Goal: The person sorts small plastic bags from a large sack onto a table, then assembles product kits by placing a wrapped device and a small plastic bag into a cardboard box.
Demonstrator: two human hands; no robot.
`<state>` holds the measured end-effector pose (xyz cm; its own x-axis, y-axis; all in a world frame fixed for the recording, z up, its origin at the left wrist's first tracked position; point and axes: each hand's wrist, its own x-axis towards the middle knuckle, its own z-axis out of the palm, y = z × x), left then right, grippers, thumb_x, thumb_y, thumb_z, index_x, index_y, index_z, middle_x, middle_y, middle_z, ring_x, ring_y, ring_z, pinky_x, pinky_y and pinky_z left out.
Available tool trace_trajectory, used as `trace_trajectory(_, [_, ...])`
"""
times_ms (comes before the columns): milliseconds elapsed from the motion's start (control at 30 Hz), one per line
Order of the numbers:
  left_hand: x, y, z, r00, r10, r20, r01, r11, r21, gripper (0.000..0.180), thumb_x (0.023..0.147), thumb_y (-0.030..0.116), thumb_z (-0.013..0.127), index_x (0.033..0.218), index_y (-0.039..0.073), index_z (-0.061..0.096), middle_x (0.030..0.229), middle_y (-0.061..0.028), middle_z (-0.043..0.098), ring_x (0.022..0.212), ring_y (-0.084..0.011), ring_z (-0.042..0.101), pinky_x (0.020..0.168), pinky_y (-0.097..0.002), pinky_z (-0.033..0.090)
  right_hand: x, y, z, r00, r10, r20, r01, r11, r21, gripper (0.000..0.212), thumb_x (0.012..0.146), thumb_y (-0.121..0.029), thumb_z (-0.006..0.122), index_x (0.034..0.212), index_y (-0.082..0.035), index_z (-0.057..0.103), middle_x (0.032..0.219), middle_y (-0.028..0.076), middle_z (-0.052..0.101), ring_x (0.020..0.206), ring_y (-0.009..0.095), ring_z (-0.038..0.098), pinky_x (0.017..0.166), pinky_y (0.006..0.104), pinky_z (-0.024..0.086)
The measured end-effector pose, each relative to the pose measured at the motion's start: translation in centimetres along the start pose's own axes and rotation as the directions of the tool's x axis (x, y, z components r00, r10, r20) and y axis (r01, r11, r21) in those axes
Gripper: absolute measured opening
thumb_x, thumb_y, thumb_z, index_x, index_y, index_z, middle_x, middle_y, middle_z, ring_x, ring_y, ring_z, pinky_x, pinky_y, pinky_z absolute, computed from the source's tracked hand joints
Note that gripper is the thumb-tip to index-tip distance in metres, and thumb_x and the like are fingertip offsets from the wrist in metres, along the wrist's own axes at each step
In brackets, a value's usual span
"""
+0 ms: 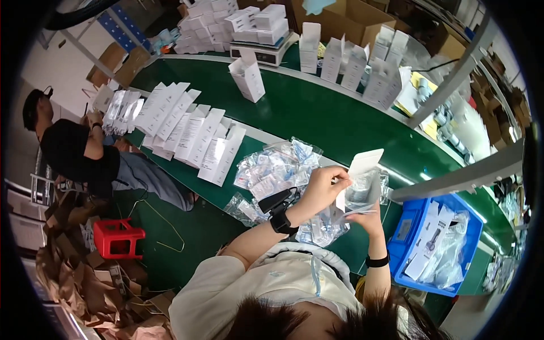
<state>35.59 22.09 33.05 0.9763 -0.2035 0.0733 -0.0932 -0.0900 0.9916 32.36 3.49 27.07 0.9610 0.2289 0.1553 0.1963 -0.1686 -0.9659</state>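
In front of me an uncapped white box (339, 207) is tilted, its top flap (365, 162) standing up. A clear plastic bag (361, 187) shows in its opening. My left hand (324, 190) is closed at the box's left edge, thumb and fingers pinching the wall there. From the lower right my right hand (367, 219) grips the box, its thumb along the near side; its other fingers are hidden behind the box. Under and left of the hands lies a heap of small clear packets (275, 170).
A row of open white boxes (195, 139) stands left. One open box (247, 81) sits on the green conveyor (317, 107). A blue bin (403, 266) with boxes and bagged parts is right, beside a metal post (442, 180). A co-worker (73, 144) sits far left, near a red stool (118, 238).
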Motion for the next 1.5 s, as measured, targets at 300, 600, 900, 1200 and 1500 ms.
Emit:
trace_trajectory(300, [1.2,1.2,-36.7,0.587,0.362,-0.724,0.766,0.039,0.642,0.093,0.057,0.046,0.073,0.13,0.011,0.03,0.136,-0.0238,0.018,0.126,-0.0424,0.01,0.092,-0.0594,0.023,20.3,7.9,2.3,0.838,-0.19,-0.512,0.2,0.979,-0.037,0.096,0.05,-0.001,0.075,0.131,-0.002,0.022,0.122,0.013,0.037,0.112,0.024,0.039,0.094,0.0334,0.034])
trace_trajectory(600, [-3.3,-1.4,-41.1,0.599,0.164,-0.784,0.78,0.104,0.617,0.098,0.056,0.022,0.076,0.135,0.013,0.019,0.125,-0.0185,0.034,0.112,-0.0369,0.035,0.083,-0.05,0.037,22.7,11.3,3.9,0.796,-0.223,-0.563,-0.028,0.915,-0.402,0.107,0.056,-0.017,0.078,0.136,-0.004,0.007,0.134,0.019,0.025,0.123,0.03,0.027,0.099,0.0344,0.027])
trace_trajectory(900, [-6.4,-2.0,-5.7,0.996,-0.085,0.021,0.051,0.755,0.654,0.105,0.053,0.012,0.079,0.13,-0.004,0.011,0.12,-0.0237,0.029,0.113,-0.0371,0.032,0.095,-0.0431,0.028,2.5,-2.3,10.6,0.969,0.099,-0.227,0.028,0.866,0.499,0.11,0.065,-0.025,0.073,0.136,-0.013,-0.01,0.138,0.017,0.017,0.129,0.027,0.016,0.103,0.0405,0.016])
trace_trajectory(1200, [-4.1,-2.5,4.3,0.877,0.041,0.479,0.149,0.925,-0.351,0.097,0.056,0.012,0.078,0.131,0.008,0.016,0.122,-0.0125,0.033,0.109,-0.0247,0.042,0.091,-0.0374,0.037,-9.4,-4.7,-7.5,0.997,0.036,-0.066,-0.045,0.989,-0.143,0.077,0.075,-0.022,0.062,0.136,-0.009,0.018,0.137,0.009,0.025,0.124,0.023,0.025,0.099,0.0356,0.026])
trace_trajectory(1500, [-2.5,-4.2,6.1,0.916,0.034,0.4,-0.008,0.998,-0.067,0.092,0.057,0.007,0.074,0.131,0.011,0.02,0.124,-0.0102,0.03,0.11,-0.0242,0.041,0.091,-0.0367,0.036,-17.0,6.1,-38.0,0.443,-0.19,-0.876,-0.876,0.113,-0.468,0.053,0.062,-0.001,0.06,0.113,-0.006,0.048,0.105,0.017,0.05,0.099,0.034,0.048,0.085,0.0401,0.039])
